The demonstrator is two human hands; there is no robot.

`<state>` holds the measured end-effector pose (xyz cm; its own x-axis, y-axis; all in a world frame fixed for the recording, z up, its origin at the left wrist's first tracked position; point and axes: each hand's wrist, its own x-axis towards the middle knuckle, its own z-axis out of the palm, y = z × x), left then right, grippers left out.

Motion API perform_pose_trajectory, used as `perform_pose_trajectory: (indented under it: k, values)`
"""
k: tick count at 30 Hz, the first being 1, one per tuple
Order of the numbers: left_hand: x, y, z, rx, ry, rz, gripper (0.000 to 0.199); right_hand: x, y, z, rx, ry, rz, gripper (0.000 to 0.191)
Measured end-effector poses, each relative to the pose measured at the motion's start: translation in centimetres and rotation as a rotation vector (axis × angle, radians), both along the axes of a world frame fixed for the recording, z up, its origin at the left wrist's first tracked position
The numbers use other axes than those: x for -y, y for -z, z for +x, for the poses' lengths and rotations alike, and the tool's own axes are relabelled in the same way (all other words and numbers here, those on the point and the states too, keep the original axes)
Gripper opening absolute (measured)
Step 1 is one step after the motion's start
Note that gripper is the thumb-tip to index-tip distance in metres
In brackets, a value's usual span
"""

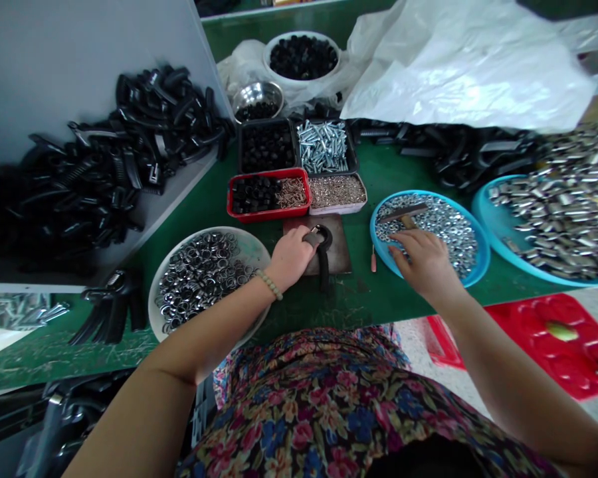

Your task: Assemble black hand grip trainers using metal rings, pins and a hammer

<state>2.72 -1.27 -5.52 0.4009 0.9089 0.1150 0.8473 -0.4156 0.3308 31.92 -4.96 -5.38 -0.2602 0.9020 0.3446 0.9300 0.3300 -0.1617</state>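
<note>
On the green workbench [363, 299], black clip [323, 260] grasped by left hand [292, 257], on metal plate [337, 249], right hand [423, 262] held open over silver nuts [443, 229] in blue dish [482, 255]

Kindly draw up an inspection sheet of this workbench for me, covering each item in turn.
Surface: green bench mat, scuffed towards the lower left.
Job's things: black curved plastic clip on a brown metal plate; silver metal rings in a round blue plastic tray; wooden-handled hammer lying on them.
Clutter: heap of black plastic clips on a grey board; red tray of black parts and screws behind the plate.
Hands: left hand closed on the clip; right hand open over the rings.
Cables: nothing seen.
Surroundings: crumpled white plastic sheet; red plastic tray beyond the bench edge.
</note>
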Motion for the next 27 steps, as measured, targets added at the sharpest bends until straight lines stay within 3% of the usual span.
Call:
perform_pose_trajectory:
  k: [4, 7, 12, 15, 19, 22, 27]
  values:
    - [0.6, 0.2, -0.5, -0.05, 0.106, -0.006, 0.022, 0.2, -0.3, 1.9, 0.126, 0.204, -0.058, 0.036]
    - [1.2, 0.3, -1.1, -0.092, 0.214, 0.016, 0.026, -0.4, -0.5, 2.7, 0.229, 0.323, -0.189, 0.039]
    - [2.5, -0.1, -2.2, 0.059, 0.122, 0.007, 0.038, -0.4, -1.6, 0.9, 0.221, 0.409, -0.319, 0.047]
    - [4.1, -0.3, -3.2, 0.117, 0.049, 0.006, 0.051, 1.1, -3.3, -2.6, -0.003, 0.289, -0.293, 0.051]
    - [6.1, 0.0, -4.2, 0.031, 0.049, -0.021, 0.04, 2.8, -5.4, -7.7, -0.11, -0.037, -0.417, 0.053]
    - [6.3, 0.2, -4.4, 0.007, 0.077, -0.034, 0.039, 2.7, -6.0, -9.8, -0.092, -0.056, -0.426, 0.055]
    - [5.7, 0.4, -4.5, 0.006, 0.103, -0.054, 0.039, 2.1, -5.9, -10.6, -0.007, -0.052, -0.534, 0.054]
